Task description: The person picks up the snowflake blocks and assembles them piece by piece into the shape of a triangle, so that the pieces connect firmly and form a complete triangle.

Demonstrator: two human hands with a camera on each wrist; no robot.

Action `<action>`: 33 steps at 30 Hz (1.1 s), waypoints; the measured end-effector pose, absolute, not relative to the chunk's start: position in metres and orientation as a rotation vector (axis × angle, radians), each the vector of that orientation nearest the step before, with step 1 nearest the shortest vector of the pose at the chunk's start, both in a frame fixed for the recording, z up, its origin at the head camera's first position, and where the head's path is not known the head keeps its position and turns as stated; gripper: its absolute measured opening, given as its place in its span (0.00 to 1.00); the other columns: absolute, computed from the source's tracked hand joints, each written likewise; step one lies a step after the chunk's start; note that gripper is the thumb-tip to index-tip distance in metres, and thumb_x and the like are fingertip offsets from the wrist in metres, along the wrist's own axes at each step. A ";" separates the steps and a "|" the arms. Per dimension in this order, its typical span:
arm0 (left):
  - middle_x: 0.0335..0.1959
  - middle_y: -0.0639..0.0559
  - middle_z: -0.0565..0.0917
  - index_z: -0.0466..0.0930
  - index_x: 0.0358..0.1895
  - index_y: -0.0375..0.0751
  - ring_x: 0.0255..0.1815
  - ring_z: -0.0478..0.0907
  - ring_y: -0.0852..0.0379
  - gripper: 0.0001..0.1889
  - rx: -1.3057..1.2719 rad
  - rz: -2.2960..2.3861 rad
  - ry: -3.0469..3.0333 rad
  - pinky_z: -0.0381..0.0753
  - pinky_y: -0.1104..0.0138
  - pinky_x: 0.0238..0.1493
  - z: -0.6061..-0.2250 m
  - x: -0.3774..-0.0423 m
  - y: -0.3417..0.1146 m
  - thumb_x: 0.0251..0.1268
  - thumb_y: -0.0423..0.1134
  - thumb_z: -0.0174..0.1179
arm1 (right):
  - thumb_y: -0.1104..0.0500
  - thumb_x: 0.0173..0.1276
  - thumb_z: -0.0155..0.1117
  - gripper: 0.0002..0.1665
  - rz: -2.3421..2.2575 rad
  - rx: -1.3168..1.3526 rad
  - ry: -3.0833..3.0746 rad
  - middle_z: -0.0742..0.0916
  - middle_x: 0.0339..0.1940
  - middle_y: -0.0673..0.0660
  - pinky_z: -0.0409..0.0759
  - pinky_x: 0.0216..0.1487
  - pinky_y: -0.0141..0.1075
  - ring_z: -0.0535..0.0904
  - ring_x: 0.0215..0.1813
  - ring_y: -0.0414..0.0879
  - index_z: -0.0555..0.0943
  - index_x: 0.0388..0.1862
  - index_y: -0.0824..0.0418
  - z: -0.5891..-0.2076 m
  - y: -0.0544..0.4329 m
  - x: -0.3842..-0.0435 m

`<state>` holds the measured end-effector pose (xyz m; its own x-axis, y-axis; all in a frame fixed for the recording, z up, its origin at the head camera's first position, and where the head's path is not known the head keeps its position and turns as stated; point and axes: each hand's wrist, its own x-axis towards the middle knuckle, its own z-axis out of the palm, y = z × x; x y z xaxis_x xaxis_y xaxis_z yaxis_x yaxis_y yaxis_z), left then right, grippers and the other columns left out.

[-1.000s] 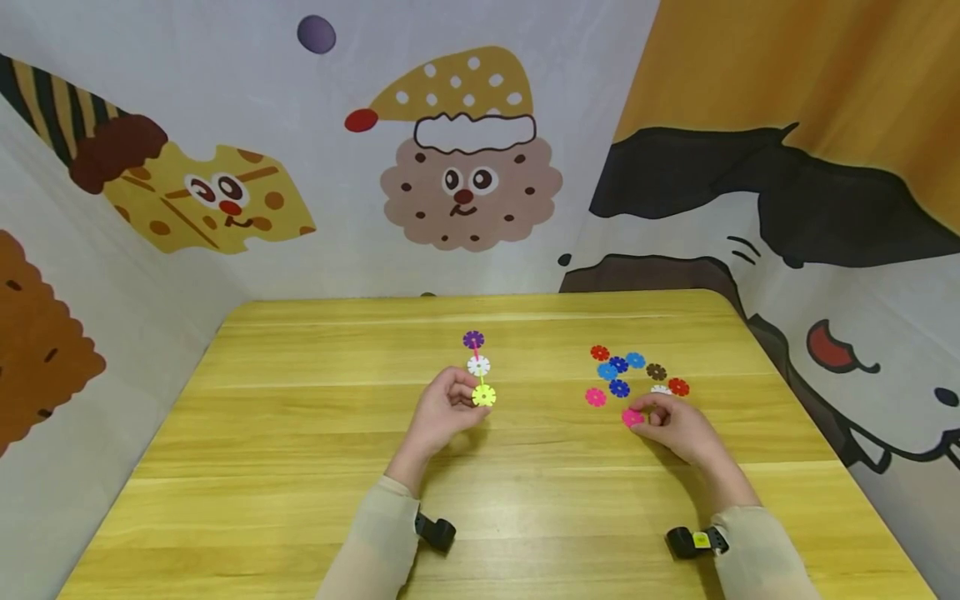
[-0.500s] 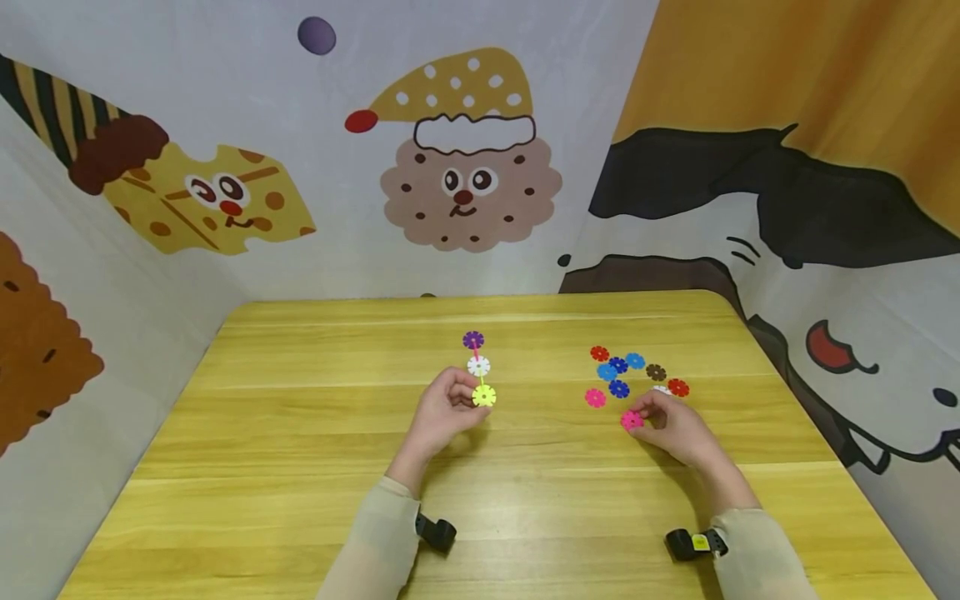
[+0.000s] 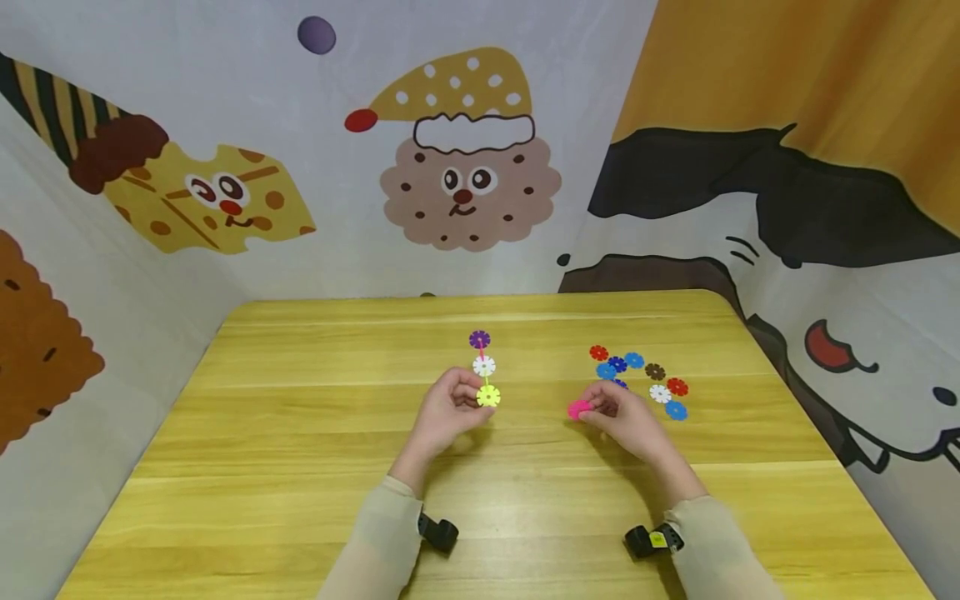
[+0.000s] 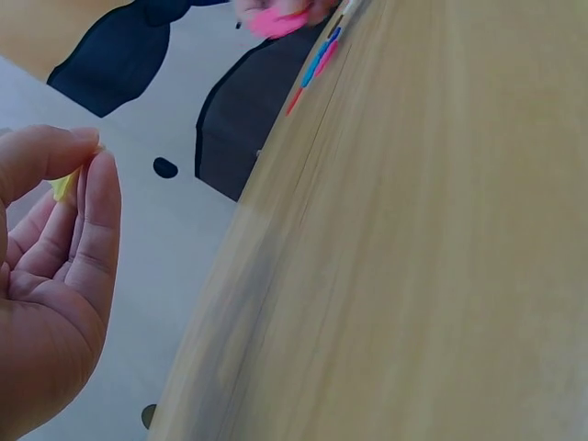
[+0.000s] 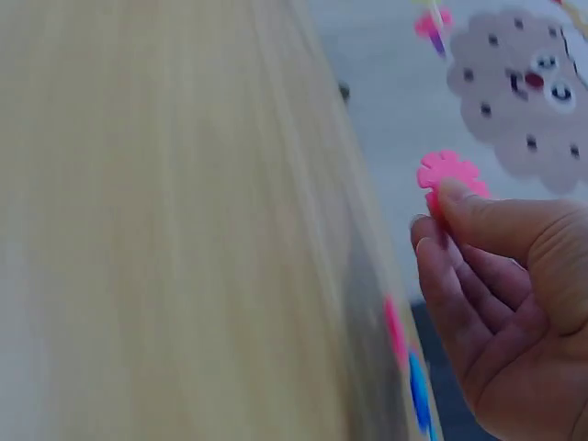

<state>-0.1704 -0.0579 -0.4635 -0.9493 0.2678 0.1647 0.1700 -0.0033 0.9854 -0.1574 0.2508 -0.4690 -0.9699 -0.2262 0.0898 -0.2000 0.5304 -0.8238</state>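
My left hand pinches the near end of a chain of notched snowflake discs, at the yellow disc. Beyond it the chain runs through a white disc to a purple disc, with discs seen edge-on as thin pink and yellow lines between them. In the left wrist view only a bit of the yellow disc shows behind the thumb. Between thumb and fingertips, my right hand holds a pink snowflake disc, raised above the table and apart from the chain.
Loose discs lie on the wooden table at the right, among them a red disc, a brown disc, a white disc and a light blue disc. Another pink disc lies below my right hand, hidden in the head view.
My right hand has turned the pink disc, then carried it left toward the chain, uncovering the white and light blue discs. The chain in my left hand has shifted slightly right.
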 end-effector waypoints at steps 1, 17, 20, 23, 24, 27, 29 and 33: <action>0.36 0.43 0.84 0.75 0.47 0.31 0.37 0.80 0.53 0.20 0.463 2.117 2.165 0.84 0.67 0.42 -0.463 -0.170 -0.057 0.49 0.22 0.70 | 0.64 0.64 0.70 0.09 -1.483 -0.377 2.711 0.85 0.36 0.52 0.82 0.36 0.34 0.81 0.37 0.47 0.81 0.41 0.60 -0.466 0.243 -0.158; 0.35 0.39 0.84 0.75 0.48 0.27 0.34 0.81 0.53 0.19 0.427 2.101 2.143 0.84 0.68 0.40 -0.463 -0.166 -0.047 0.52 0.22 0.69 | 0.65 0.62 0.73 0.03 -1.706 -0.479 2.694 0.87 0.32 0.52 0.83 0.35 0.33 0.82 0.34 0.45 0.85 0.33 0.61 -0.454 0.169 -0.163; 0.35 0.35 0.83 0.76 0.48 0.25 0.34 0.81 0.52 0.19 0.420 2.088 2.170 0.84 0.69 0.40 -0.463 -0.167 -0.046 0.52 0.21 0.69 | 0.65 0.62 0.73 0.03 -1.716 -0.496 2.710 0.87 0.32 0.52 0.83 0.36 0.32 0.81 0.34 0.44 0.85 0.33 0.61 -0.453 0.168 -0.163; 0.36 0.33 0.83 0.77 0.48 0.25 0.35 0.81 0.52 0.19 0.409 2.095 2.179 0.84 0.69 0.39 -0.464 -0.167 -0.046 0.52 0.21 0.70 | 0.65 0.62 0.73 0.03 -1.712 -0.494 2.730 0.86 0.32 0.52 0.83 0.37 0.33 0.81 0.35 0.45 0.86 0.33 0.60 -0.453 0.167 -0.164; 0.36 0.33 0.84 0.78 0.48 0.26 0.35 0.81 0.52 0.19 0.406 2.102 2.175 0.84 0.68 0.40 -0.464 -0.166 -0.046 0.52 0.21 0.70 | 0.65 0.61 0.73 0.03 -1.710 -0.489 2.737 0.86 0.32 0.52 0.84 0.37 0.33 0.81 0.35 0.45 0.86 0.33 0.60 -0.452 0.167 -0.164; 0.37 0.36 0.85 0.80 0.48 0.29 0.36 0.82 0.53 0.19 0.404 2.123 2.166 0.85 0.68 0.41 -0.464 -0.166 -0.047 0.51 0.23 0.72 | 0.66 0.62 0.72 0.03 -1.702 -0.473 2.757 0.85 0.32 0.51 0.84 0.38 0.33 0.81 0.36 0.45 0.87 0.33 0.58 -0.451 0.167 -0.164; 0.37 0.37 0.85 0.81 0.48 0.30 0.37 0.82 0.53 0.18 0.412 2.130 2.169 0.85 0.67 0.41 -0.464 -0.166 -0.047 0.52 0.24 0.72 | 0.67 0.62 0.72 0.04 -1.706 -0.476 2.762 0.84 0.33 0.51 0.84 0.39 0.33 0.80 0.37 0.45 0.87 0.32 0.59 -0.449 0.166 -0.164; 0.35 0.40 0.86 0.82 0.48 0.31 0.37 0.83 0.51 0.18 0.403 2.142 2.190 0.86 0.65 0.40 -0.463 -0.165 -0.046 0.52 0.26 0.73 | 0.67 0.62 0.72 0.03 -1.710 -0.508 2.787 0.84 0.32 0.51 0.83 0.38 0.33 0.79 0.36 0.46 0.87 0.32 0.59 -0.447 0.165 -0.163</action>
<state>-0.1649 -0.0464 -0.4632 -0.9647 0.2206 0.1440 0.1488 0.0053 0.9889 -0.1632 0.1650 -0.4470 -0.9393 -0.1709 0.2974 -0.3426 0.4229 -0.8389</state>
